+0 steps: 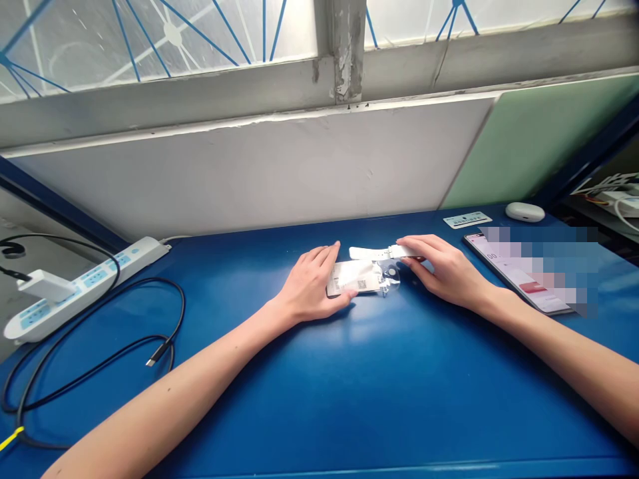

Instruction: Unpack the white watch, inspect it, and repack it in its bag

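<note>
In the head view my left hand (313,283) is at the left end of a small clear plastic packet (367,278) with a white printed label. Its thumb rests along the packet's near edge and its fingers lie by the far edge. My right hand (439,269) pinches the right end of a white watch with a strap (372,253); the fingers cover much of that end. The free strap end points left, just beyond the packet. A round hang hole shows at the packet's right end, close to my right fingertips.
A phone (524,279), partly blurred, lies right of my right hand. Behind it are a printed card (468,219) and a white earbud case (525,212). At left, a power strip (90,286) holds a white charger, with a looped black cable (182,309) on the blue table (349,399).
</note>
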Action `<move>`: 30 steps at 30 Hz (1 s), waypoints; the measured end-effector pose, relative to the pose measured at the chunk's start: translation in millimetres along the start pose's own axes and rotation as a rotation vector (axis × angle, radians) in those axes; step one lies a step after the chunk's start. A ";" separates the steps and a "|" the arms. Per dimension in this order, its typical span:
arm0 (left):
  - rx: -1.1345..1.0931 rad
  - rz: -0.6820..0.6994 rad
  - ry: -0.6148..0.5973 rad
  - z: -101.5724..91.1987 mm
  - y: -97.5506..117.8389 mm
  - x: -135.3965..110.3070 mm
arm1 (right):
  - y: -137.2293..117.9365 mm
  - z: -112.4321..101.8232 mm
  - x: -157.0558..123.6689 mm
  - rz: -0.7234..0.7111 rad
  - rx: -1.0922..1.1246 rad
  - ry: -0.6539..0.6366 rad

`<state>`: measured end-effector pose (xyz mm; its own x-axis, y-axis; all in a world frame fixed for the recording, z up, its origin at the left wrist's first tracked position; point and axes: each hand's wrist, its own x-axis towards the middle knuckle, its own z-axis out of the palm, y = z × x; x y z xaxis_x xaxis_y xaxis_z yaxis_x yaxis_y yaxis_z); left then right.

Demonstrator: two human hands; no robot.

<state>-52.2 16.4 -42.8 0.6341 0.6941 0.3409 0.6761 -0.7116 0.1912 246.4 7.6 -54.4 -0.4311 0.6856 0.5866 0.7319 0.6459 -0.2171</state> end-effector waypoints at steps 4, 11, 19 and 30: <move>-0.023 -0.005 0.106 -1.9 0.0 0.8 | -6.6 -1.7 2.4 -0.006 0.030 -0.029; 0.056 0.226 0.412 -18.4 25.3 8.8 | -31.2 -16.1 15.5 0.076 0.216 -0.075; -0.112 0.130 0.371 -18.9 42.1 11.3 | -75.9 -45.3 71.5 0.117 0.375 0.032; -1.415 -0.241 -0.077 -33.0 58.8 11.6 | -75.6 -8.0 108.8 0.357 1.060 -0.037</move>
<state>-17.4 -21.0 2.8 0.6094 0.7825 0.1281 -0.1369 -0.0552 0.9890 148.4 30.6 32.1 -0.3146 0.8870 0.3379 0.0052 0.3576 -0.9339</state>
